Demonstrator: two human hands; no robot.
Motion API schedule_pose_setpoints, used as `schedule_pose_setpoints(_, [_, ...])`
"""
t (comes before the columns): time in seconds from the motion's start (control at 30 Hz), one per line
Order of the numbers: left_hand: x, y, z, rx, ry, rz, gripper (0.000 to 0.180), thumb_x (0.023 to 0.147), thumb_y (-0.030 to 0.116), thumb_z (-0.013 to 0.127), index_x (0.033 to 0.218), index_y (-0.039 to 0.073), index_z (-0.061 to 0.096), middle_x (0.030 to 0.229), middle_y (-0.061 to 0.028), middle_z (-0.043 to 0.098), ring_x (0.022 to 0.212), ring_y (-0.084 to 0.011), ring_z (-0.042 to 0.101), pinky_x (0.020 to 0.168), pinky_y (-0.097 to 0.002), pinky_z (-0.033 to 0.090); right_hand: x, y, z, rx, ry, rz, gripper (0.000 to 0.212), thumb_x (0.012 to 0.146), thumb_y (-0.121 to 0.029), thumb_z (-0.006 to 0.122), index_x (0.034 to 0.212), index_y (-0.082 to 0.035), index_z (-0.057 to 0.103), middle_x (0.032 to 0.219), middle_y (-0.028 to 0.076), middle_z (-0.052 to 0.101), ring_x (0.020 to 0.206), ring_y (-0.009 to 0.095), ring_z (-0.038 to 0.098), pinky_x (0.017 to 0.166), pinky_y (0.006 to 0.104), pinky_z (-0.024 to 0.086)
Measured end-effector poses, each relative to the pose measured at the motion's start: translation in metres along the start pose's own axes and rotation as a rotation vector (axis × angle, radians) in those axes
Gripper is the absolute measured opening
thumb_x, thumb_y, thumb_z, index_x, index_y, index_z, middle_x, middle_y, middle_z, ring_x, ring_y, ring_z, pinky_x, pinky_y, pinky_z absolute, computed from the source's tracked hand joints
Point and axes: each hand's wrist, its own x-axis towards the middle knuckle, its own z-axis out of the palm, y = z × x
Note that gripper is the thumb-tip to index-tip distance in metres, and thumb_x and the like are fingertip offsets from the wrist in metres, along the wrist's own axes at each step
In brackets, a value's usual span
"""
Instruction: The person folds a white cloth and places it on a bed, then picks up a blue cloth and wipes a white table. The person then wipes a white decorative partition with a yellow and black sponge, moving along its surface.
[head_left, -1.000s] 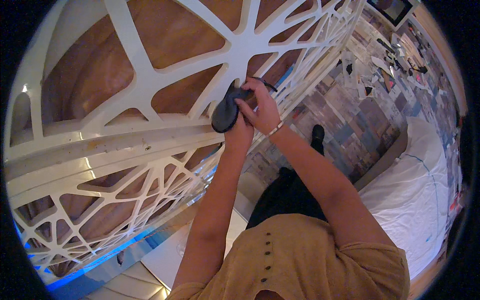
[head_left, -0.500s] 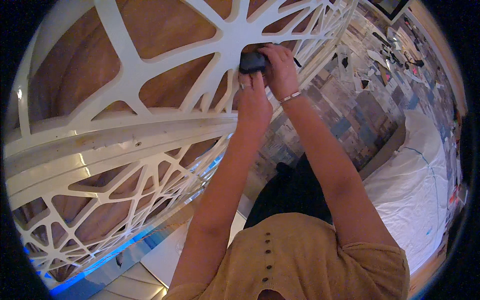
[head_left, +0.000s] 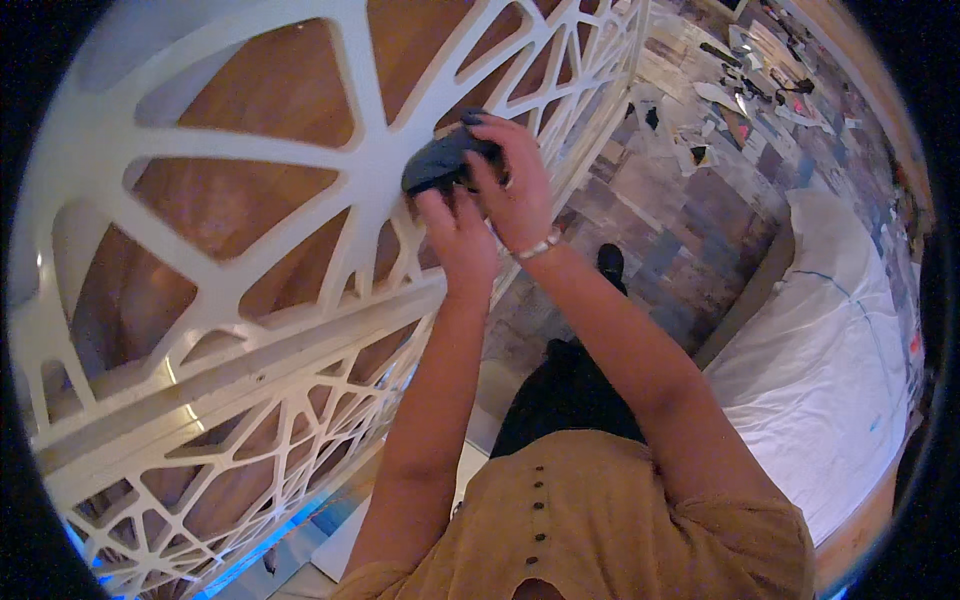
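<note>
Both hands are up at a white lattice panel (head_left: 370, 150) with irregular cut-out openings. Between them is a dark grey bundle (head_left: 437, 163) that looks like folded cloth; its exact kind is not clear. My left hand (head_left: 462, 245) grips its lower edge, fingertips partly hidden under it. My right hand (head_left: 518, 185), with a band at the wrist, curls its fingers round the bundle's right end. The bundle is in front of the lattice; whether it touches the panel I cannot tell.
A ledge (head_left: 130, 410) crosses the panel, with more lattice below. To the right, a white sheet (head_left: 820, 370) covers a bulky piece. Scraps and small items (head_left: 740, 95) lie scattered on the patchwork-patterned floor (head_left: 660, 215). Blue light shows at the lower left.
Both hands and the dark bundle have shifted left and slightly down in the picture. The bundle now shows more of its length, and the view has turned somewhat.
</note>
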Motion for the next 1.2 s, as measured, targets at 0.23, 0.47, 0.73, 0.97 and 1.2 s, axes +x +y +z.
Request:
schedule_pose_setpoints(0.23, [0.016, -0.004, 0.026, -0.08, 0.019, -0.171, 0.035, 0.088, 0.001, 0.044, 0.123, -0.005, 0.042, 0.117, -0.0142, 0.052, 0.103, -0.0216, 0.054, 0.091, -0.0347, 0.043, 0.028, 0.042, -0.005, -0.113, -0.301, -0.142, 0.032, 0.078, 0.0, 0.059, 0.109, -0.006, 0.056, 0.112, 0.012, 0.057, 0.103, 0.032, 0.053, 0.089, 0.0389, 0.045])
schedule_pose_setpoints(0.47, [-0.012, 0.014, 0.066, 0.125, 0.007, 0.079, 0.038, 0.087, 0.003, 0.046, 0.123, -0.005, 0.039, 0.125, -0.0211, 0.043, 0.115, -0.0313, 0.045, 0.098, -0.0412, 0.035, 0.05, 0.065, -0.034, -0.223, -0.364, -0.202, 0.042, 0.068, 0.002, 0.061, 0.109, -0.006, 0.058, 0.114, 0.012, 0.057, 0.105, 0.032, 0.054, 0.091, 0.0383, 0.045])
schedule_pose_setpoints(0.73, [0.081, 0.027, 0.095, 0.797, -0.413, 0.163, 0.028, 0.08, 0.0, 0.048, 0.106, -0.007, 0.043, 0.11, -0.032, 0.044, 0.104, -0.0471, 0.044, 0.089, -0.0519, 0.038, 0.094, 0.096, -0.041, -0.37, -0.31, -0.219, 0.038, 0.071, -0.007, 0.057, 0.109, -0.002, 0.057, 0.118, 0.014, 0.053, 0.115, 0.033, 0.047, 0.098, 0.0394, 0.041])
schedule_pose_setpoints(0.97, [0.038, 0.042, 0.078, 0.795, -0.402, 0.176, 0.035, 0.085, 0.005, 0.045, 0.116, -0.009, 0.039, 0.115, -0.0358, 0.039, 0.105, -0.0523, 0.04, 0.092, -0.055, 0.034, 0.076, 0.077, -0.052, -0.067, -0.374, -0.043, 0.038, 0.07, 0.001, 0.06, 0.108, -0.001, 0.059, 0.119, 0.014, 0.056, 0.112, 0.03, 0.053, 0.095, 0.0381, 0.043])
schedule_pose_setpoints(1.2, [0.05, 0.072, 0.071, 0.901, -0.397, 0.553, 0.054, 0.082, 0.003, 0.049, 0.129, -0.013, 0.03, 0.129, -0.0354, 0.033, 0.12, -0.0507, 0.033, 0.103, -0.0537, 0.026, 0.11, 0.045, -0.047, -0.078, -0.264, -0.117, 0.035, 0.075, -0.005, 0.057, 0.11, -0.003, 0.057, 0.122, 0.014, 0.053, 0.112, 0.031, 0.052, 0.096, 0.0383, 0.042])
